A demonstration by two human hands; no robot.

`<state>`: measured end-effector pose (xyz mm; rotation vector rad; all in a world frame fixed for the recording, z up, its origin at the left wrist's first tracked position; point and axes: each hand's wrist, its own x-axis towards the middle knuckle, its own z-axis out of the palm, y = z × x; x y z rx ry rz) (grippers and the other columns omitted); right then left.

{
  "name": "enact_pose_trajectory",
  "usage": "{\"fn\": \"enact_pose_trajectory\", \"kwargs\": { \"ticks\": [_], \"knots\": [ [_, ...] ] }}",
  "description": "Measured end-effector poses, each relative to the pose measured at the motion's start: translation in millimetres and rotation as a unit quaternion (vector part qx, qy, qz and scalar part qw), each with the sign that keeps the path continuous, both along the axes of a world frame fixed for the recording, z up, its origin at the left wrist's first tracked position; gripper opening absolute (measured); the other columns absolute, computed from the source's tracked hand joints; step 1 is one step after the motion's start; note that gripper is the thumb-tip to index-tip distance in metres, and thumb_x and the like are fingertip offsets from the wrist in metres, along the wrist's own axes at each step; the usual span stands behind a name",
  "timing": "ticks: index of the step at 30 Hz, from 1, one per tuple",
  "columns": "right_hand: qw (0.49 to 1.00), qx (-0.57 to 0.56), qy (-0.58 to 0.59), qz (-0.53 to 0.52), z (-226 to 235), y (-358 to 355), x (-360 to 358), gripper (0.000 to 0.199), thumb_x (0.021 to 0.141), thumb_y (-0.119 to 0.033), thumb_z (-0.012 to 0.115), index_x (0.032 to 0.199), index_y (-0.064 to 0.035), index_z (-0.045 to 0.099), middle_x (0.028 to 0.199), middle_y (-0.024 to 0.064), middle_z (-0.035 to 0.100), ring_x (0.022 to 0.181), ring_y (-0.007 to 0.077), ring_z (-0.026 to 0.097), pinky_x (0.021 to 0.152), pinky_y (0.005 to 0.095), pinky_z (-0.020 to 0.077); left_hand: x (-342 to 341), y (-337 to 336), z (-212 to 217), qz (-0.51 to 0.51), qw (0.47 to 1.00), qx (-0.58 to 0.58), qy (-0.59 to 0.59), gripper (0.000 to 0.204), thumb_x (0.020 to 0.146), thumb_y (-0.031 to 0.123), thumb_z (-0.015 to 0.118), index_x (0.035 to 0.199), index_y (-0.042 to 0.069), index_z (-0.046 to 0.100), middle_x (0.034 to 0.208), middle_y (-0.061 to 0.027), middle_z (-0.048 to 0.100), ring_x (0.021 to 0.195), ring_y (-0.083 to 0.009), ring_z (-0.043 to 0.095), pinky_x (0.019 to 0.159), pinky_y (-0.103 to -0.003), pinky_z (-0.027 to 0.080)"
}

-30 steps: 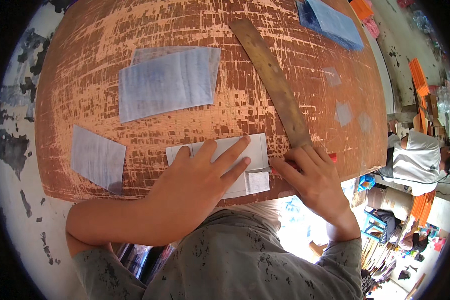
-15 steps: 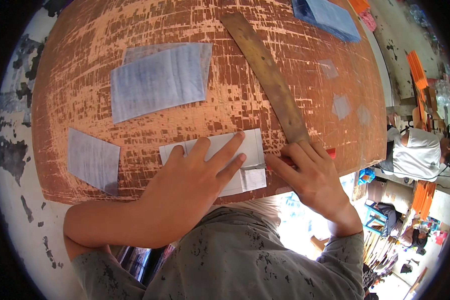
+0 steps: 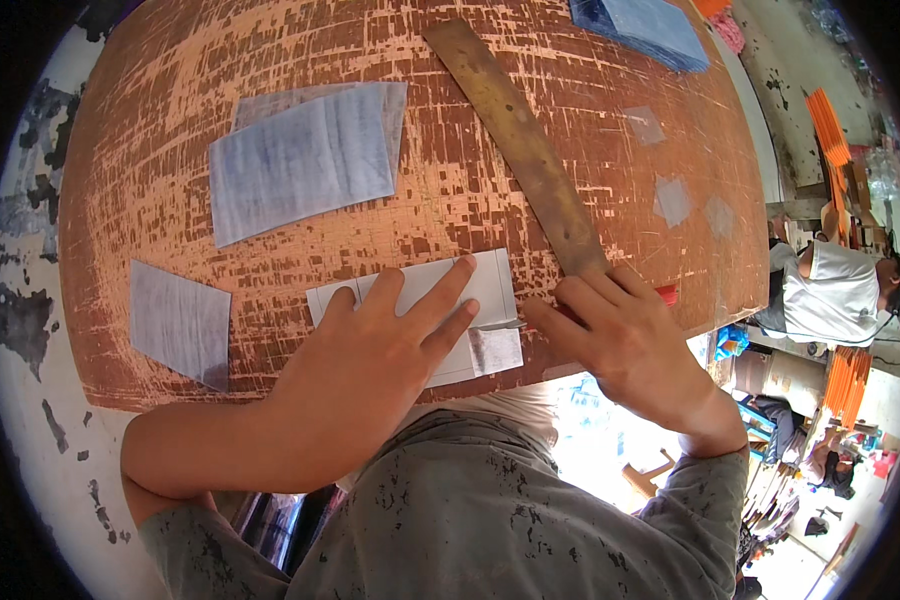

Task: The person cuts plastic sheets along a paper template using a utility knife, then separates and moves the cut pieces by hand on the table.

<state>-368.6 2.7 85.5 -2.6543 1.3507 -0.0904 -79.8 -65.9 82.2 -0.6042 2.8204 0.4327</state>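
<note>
My left hand point(image 3: 370, 345) lies with fingers spread on a white marked sheet point(image 3: 492, 275) near the table's front edge, pressing it down. A small greyish-silver patch point(image 3: 496, 351) shows at the sheet's lower right corner. Just right of the sheet, my right hand point(image 3: 625, 335) is closed around a slim red tool, probably a cutter point(image 3: 667, 295). Its red end sticks out past the fingers, and a thin dark tip reaches the sheet's right edge. Most of the tool is hidden in the hand. A long worn brass-coloured ruler point(image 3: 520, 140) lies beyond, its near end touching or passing under the right fingers.
Bluish translucent sheets point(image 3: 305, 165) lie at the table's left middle, with another cut piece point(image 3: 180, 325) nearer. A blue folded stack point(image 3: 645, 32) sits at the far right. Small clear scraps point(image 3: 672, 200) dot the scratched brown tabletop point(image 3: 430, 225). A person in white point(image 3: 830, 290) is at the right.
The whole view has shifted slightly. My right hand has moved a little rightward relative to the sheet, still closed on the red tool. My left hand keeps its place on the sheet.
</note>
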Motion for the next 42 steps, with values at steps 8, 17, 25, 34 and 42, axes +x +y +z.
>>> {"fn": "enact_pose_trajectory", "kwargs": {
  "ticks": [8,17,25,34,42],
  "knots": [
    [1.0,0.011,0.026,-0.008,3.6,1.3,-11.6,0.038,0.092,-0.011,0.071,0.129,-0.0064,0.072,0.105,0.005,0.062,0.11,0.0228,0.067,0.093,0.0386,0.0518,-1.4,-0.8,1.3,0.003,1.0,0.003,-0.002,0.076,0.092,0.0,0.066,0.167,0.006,0.056,0.185,-0.0147,0.032,0.122,-0.0369,0.059,0.102,-0.049,0.058],
    [0.999,0.018,0.033,-0.024,5.5,3.1,-20.1,0.037,0.09,-0.008,0.072,0.127,-0.0069,0.072,0.107,0.0063,0.063,0.11,0.0238,0.068,0.093,0.0391,0.0523,-1.3,-1.6,0.9,0.001,1.0,0.007,-0.001,0.079,0.088,-0.003,0.067,0.167,0.006,0.057,0.185,-0.0145,0.032,0.121,-0.0366,0.058,0.102,-0.049,0.058],
    [0.999,0.008,0.039,-0.031,8.4,6.8,-24.7,0.037,0.089,-0.007,0.073,0.127,-0.0064,0.072,0.108,0.0065,0.063,0.109,0.0249,0.069,0.094,0.039,0.0533,0.3,-1.2,3.0,0.001,1.0,0.012,0.013,0.08,0.087,-0.005,0.067,0.166,0.003,0.056,0.186,-0.0164,0.031,0.121,-0.0375,0.058,0.101,-0.05,0.058],
    [0.997,-0.011,0.073,-0.038,14.9,15.1,-19.7,0.04,0.088,-0.006,0.073,0.128,-0.0054,0.072,0.115,0.0081,0.065,0.11,0.0256,0.069,0.093,0.0412,0.0515,3.0,-2.2,1.1,-0.012,1.0,0.006,0.023,0.085,0.086,-0.006,0.067,0.169,0.002,0.051,0.185,-0.018,0.03,0.123,-0.038,0.057,0.101,-0.048,0.058],
    [0.953,0.085,-0.069,-0.282,22.3,79.2,11.8,0.04,0.103,-0.004,0.07,0.142,-0.003,0.062,0.116,0.0197,0.069,0.093,0.0382,0.074,0.075,0.0499,0.0583,7.7,-4.0,1.3,-0.01,0.998,0.031,0.054,0.082,0.084,-0.008,0.069,0.163,-0.001,0.053,0.184,-0.0199,0.031,0.122,-0.037,0.056,0.103,-0.048,0.056]
  ]
}}
